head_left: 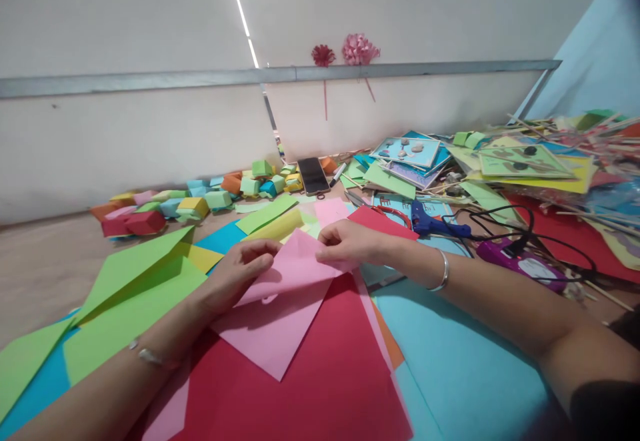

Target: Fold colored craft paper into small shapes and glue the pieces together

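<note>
A pink sheet of paper [280,324], partly folded over on itself, lies tilted above a large red sheet [300,401]. My left hand [245,267] is closed round its left edge, the fingers curled over the top. At the upper right edge, my right hand [343,241] pinches the same pink paper between thumb and fingers. Light blue sheets [465,354] spread out under my right arm. Green sheets [135,301], some creased, fan out left of my left hand.
Small folded paper boxes [193,207] cluster at the back left. A phone [313,176] lies behind my hands. To the right are red-handled scissors [393,213], a blue glue gun [437,221] and a purple power strip [523,264] with black cables. Paper flowers [359,49] hang on the wall rail.
</note>
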Tool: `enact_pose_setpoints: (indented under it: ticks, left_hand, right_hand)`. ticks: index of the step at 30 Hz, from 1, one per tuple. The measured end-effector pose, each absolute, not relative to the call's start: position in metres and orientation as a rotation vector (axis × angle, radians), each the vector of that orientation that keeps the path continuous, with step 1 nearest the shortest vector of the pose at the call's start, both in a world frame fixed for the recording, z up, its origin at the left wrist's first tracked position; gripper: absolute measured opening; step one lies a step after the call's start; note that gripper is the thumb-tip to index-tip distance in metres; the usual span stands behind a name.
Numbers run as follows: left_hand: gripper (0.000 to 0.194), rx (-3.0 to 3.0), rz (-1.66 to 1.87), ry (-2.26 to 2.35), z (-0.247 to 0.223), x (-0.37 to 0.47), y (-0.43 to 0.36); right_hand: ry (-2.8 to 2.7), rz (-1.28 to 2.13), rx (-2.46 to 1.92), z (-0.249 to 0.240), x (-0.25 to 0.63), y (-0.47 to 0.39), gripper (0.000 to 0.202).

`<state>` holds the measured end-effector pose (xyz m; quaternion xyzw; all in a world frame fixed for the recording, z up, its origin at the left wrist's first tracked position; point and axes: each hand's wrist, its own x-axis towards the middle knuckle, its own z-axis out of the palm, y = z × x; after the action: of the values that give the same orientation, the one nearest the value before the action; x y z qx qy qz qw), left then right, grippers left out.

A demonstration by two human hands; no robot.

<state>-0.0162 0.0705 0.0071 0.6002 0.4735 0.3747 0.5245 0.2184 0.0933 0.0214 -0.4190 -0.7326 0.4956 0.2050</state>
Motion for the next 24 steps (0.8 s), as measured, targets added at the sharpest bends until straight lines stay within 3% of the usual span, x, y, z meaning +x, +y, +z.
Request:
enact_pose_setpoints:
  ticks: [8,18,24]
  left_hand:
    - [0.031,1.543,0.905,1.278,0.002,-0.009,0.066]
    - [0.029,1.774,0.927,1.338,0.001,-0.009,0.067]
    - [0.028,1.833,0.937,1.386,-0.001,-0.008,0.070]
  right_hand:
    - [-2.357,0.878,-1.099,0.028,0.208,0.079,0.028]
    - [-2.244,1.033,-1.067,0.006,0.201,0.080,0.015]
    - [-2.281,1.019,-1.038,0.005,0.200,0.079,0.018]
